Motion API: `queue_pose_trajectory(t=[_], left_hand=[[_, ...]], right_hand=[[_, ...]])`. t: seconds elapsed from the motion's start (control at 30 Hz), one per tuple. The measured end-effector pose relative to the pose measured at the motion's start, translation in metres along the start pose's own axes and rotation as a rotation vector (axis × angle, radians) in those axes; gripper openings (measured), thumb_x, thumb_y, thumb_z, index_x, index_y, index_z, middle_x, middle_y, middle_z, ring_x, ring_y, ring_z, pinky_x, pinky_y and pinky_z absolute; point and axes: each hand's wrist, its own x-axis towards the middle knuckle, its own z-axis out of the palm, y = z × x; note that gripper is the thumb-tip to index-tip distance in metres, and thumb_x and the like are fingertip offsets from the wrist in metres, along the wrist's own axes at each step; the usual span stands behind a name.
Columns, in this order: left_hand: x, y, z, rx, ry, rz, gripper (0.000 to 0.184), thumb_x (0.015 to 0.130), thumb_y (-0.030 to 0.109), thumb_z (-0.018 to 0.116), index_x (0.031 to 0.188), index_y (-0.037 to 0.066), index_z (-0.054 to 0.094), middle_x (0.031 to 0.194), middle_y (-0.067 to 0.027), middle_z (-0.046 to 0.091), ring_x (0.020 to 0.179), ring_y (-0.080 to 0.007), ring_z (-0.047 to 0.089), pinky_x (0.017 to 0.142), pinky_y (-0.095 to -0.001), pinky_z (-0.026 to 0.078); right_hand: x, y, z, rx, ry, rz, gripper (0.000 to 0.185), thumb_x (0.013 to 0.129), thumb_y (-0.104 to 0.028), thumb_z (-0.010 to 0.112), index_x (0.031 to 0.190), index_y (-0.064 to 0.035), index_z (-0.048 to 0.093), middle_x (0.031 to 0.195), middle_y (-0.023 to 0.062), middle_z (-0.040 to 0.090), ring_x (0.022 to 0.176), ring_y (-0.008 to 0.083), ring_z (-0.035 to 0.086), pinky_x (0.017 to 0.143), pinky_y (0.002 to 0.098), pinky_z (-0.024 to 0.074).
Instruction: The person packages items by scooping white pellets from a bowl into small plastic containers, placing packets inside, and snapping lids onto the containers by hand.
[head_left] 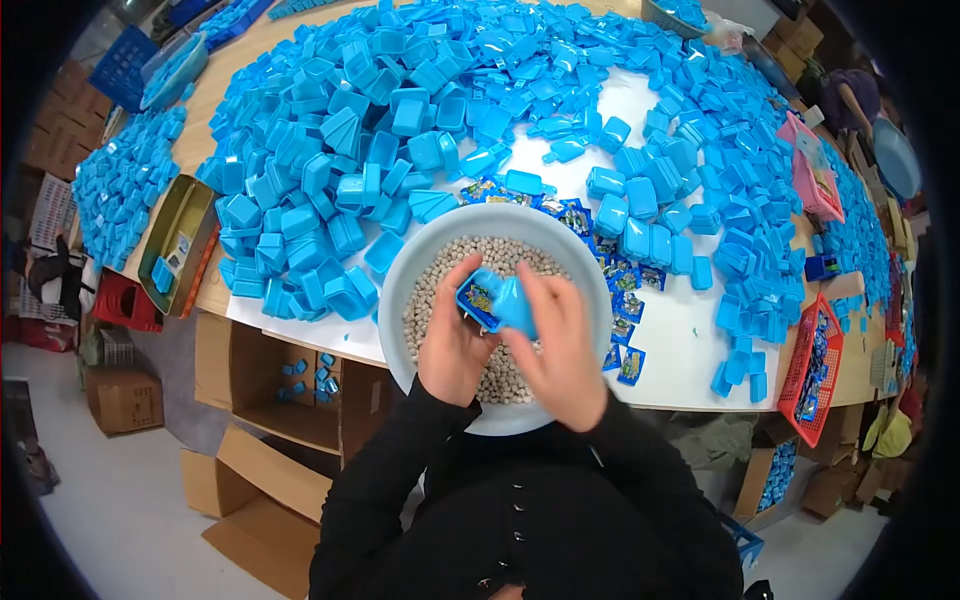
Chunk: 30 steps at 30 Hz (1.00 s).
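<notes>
From here I see the left hand [455, 340] curled round a small blue plastic box [480, 300], fingers cupping its side, over the grey basin [400, 360] of pale round pellets [505, 388]. The box lies between the two hands, tilted, its open part showing a dark, printed packet [479, 297] inside. Just beside it, the right hand [560, 350] pinches a glossy, light-blue piece [515, 305] between thumb and fingers; whether that piece is joined to the box, I can't tell.

Legible text: none | packets [629, 364], carton [123, 400]: print too small
</notes>
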Motion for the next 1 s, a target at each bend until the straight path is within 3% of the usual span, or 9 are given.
queue_pose_trajectory(t=[0.07, 0.2, 0.4, 0.73, 0.9, 1.0], left_hand=[[-0.002, -0.002, 0.001, -0.038, -0.018, 0.007, 0.048, 0.098, 0.017, 0.044, 0.144, 0.007, 0.030, 0.134, -0.0167, 0.044, 0.120, -0.0274, 0.048, 0.099, -0.0371, 0.042], [-0.006, -0.004, 0.007, 0.079, -0.041, 0.087, 0.046, 0.099, 0.017, 0.043, 0.142, 0.005, 0.032, 0.137, -0.0161, 0.043, 0.119, -0.0251, 0.048, 0.102, -0.0349, 0.037], [-0.006, -0.004, 0.006, 0.269, -0.039, 0.133, 0.045, 0.099, 0.015, 0.044, 0.141, 0.004, 0.033, 0.137, -0.0163, 0.042, 0.120, -0.0243, 0.047, 0.103, -0.0342, 0.036], [-0.005, -0.006, 0.002, 0.431, -0.080, 0.206, 0.045, 0.099, 0.014, 0.043, 0.142, 0.005, 0.034, 0.137, -0.0157, 0.042, 0.119, -0.0222, 0.045, 0.103, -0.0326, 0.034], [-0.005, 0.001, 0.005, 0.296, -0.004, 0.123, 0.046, 0.100, 0.015, 0.044, 0.143, 0.006, 0.031, 0.137, -0.0157, 0.041, 0.120, -0.0225, 0.046, 0.100, -0.0334, 0.040], [-0.005, 0.002, 0.009, 0.208, 0.017, 0.108, 0.047, 0.100, 0.016, 0.044, 0.144, 0.008, 0.028, 0.138, -0.0152, 0.039, 0.120, -0.0234, 0.048, 0.097, -0.0346, 0.043]], right_hand=[[-0.001, -0.010, 0.013, -0.132, 0.116, -0.073, 0.057, 0.083, -0.008, 0.058, 0.137, -0.0002, 0.042, 0.122, 0.0185, 0.051, 0.104, 0.0324, 0.053, 0.093, 0.0359, 0.0412], [0.006, 0.000, 0.035, 0.014, 0.121, -0.026, 0.055, 0.083, -0.005, 0.060, 0.135, 0.0000, 0.044, 0.135, 0.0208, 0.046, 0.120, 0.0360, 0.049, 0.101, 0.0395, 0.0390], [0.002, -0.006, 0.037, 0.135, 0.115, 0.050, 0.057, 0.082, -0.004, 0.061, 0.136, 0.0010, 0.043, 0.145, 0.0228, 0.038, 0.131, 0.0373, 0.042, 0.106, 0.0423, 0.0352], [-0.003, -0.007, 0.035, -0.015, 0.164, 0.061, 0.063, 0.080, -0.003, 0.064, 0.138, 0.0028, 0.040, 0.139, 0.0238, 0.046, 0.124, 0.0397, 0.049, 0.098, 0.0397, 0.0439], [0.000, 0.001, 0.020, -0.156, 0.219, -0.032, 0.058, 0.081, -0.001, 0.063, 0.135, 0.0019, 0.044, 0.122, 0.0199, 0.059, 0.104, 0.0315, 0.061, 0.084, 0.0328, 0.0499], [-0.010, 0.001, -0.002, 0.252, 0.059, 0.243, 0.054, 0.083, 0.000, 0.061, 0.135, 0.0005, 0.045, 0.106, 0.0140, 0.061, 0.087, 0.0211, 0.060, 0.074, 0.0270, 0.0485]])
